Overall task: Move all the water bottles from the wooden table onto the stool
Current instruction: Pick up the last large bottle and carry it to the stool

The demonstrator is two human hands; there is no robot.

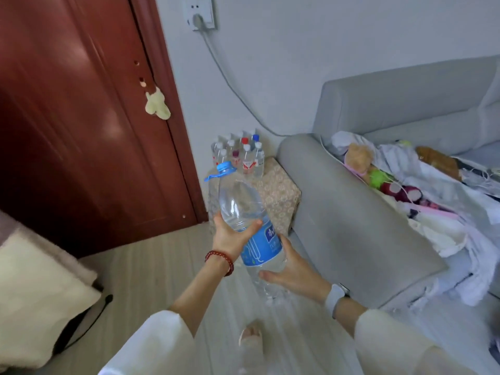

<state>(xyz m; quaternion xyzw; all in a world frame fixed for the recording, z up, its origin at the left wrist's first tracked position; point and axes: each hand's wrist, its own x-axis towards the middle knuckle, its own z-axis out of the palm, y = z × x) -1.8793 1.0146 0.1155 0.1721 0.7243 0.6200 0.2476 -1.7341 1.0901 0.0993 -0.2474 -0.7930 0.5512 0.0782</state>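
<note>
Both hands are on one big water bottle [244, 212], carried in mid-air over the floor [151, 272]. It's clear with a blue label and a blue cap with a carry loop, tilted so the cap end points up and away toward the stool [281, 190]. The left hand [230, 235] wraps the middle of the bottle just above the label, thumb curled across the front, with a red bead bracelet [220, 259] on that wrist. The right hand [293, 269] cups the lower part from underneath and the side, fingers bent around the base; there's a pale watch [335, 297] on that wrist. Both sleeves are white.

The stool is the cloth-covered, flower-patterned box sitting between the red-brown door [81, 117] and the arm of the grey sofa [351, 212]. A bunch of small bottles [240, 152] already stands on it, packed close together, caps white, red and blue. The big bottle is near the stool but not touching it, as far as I can tell.

Clothes and a couple of soft toys are piled on the sofa seat. A cable runs from a wall socket [200, 14] down behind the sofa. A cream cushion [35, 293] sits at the left edge.
</note>
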